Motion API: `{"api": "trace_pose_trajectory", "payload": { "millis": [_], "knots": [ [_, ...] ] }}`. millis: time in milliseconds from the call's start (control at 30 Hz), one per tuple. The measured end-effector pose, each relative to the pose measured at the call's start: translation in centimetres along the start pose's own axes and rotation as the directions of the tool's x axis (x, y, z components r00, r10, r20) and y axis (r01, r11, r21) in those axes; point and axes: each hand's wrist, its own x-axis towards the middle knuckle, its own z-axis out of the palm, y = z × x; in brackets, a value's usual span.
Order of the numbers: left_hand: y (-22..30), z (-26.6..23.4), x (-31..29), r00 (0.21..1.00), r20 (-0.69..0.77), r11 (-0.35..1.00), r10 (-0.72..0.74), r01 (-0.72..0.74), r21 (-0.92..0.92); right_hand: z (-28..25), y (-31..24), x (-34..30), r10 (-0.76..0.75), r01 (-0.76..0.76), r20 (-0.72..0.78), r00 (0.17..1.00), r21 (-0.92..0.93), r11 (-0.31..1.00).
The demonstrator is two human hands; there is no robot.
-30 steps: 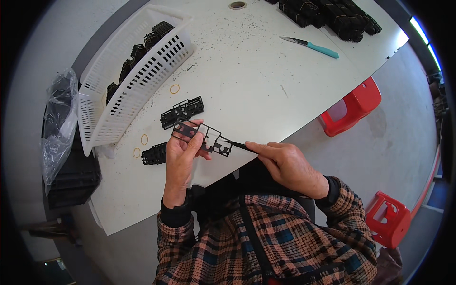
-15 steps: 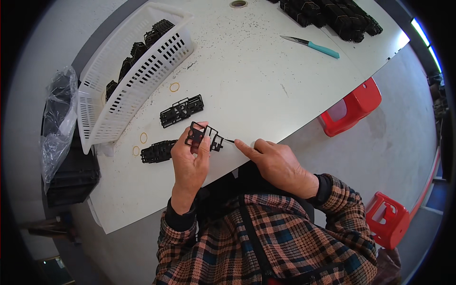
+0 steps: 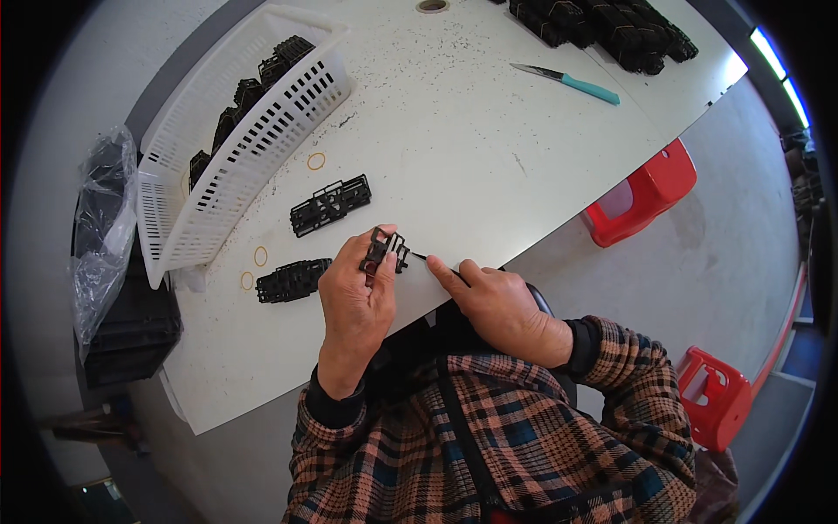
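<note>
My left hand is closed around a small black plastic frame with open cut-outs, pinched between thumb and fingers and tilted. From the right, my right hand grips a thin dark blade-like tool, its index finger stretched along it. The tool's tip is at or very near the frame's right edge; the fist hides its handle. Just left of my left hand lies a bundle of black plastic frames. A second black bundle rests farther away on the white table.
A white slotted basket holding black bundles stands at the left. Yellow rubber bands lie beside it. A turquoise-handled knife, a tape roll and stacked black bundles are at the back. Red stools stand right.
My left hand has turned the black frame, so it now shows narrower and more edge-on, and has shifted slightly right. My right hand keeps the tool beside the frame.
</note>
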Motion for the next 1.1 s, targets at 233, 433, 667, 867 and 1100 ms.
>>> {"api": "trace_pose_trajectory", "payload": {
  "millis": [233, 433, 667, 867, 1100],
  "knots": [
    [-1.7, -1.0, -0.2, 0.991, -0.001, 0.973, -0.132, 0.129, -0.189, -1.4, 0.5, -0.2, -0.020, 0.020, -0.007, 1.000, 0.090, 0.996],
    [-1.6, -1.9, -0.4, 0.972, -0.025, 0.745, -0.232, 0.161, -0.647, -2.3, 0.6, -2.1, 0.314, -0.130, -0.129, 0.941, 0.717, 0.685],
    [-0.2, -0.8, -1.2, 0.957, 0.138, 0.559, -0.255, 0.262, -0.787, -1.4, -0.3, 0.9, 0.285, -0.164, 0.099, 0.953, 0.963, 0.214],
    [-0.3, -1.1, -1.7, 0.961, 0.176, 0.529, -0.212, 0.265, -0.806, -1.4, 0.1, 1.0, 0.233, -0.224, 0.221, 0.947, 0.975, -0.016],
    [-1.8, -1.2, -2.6, 0.981, -0.159, 0.888, 0.109, -0.168, -0.428, -1.5, 1.0, 1.1, 0.194, -0.240, 0.282, 0.940, 0.947, -0.212]
  ]
}}
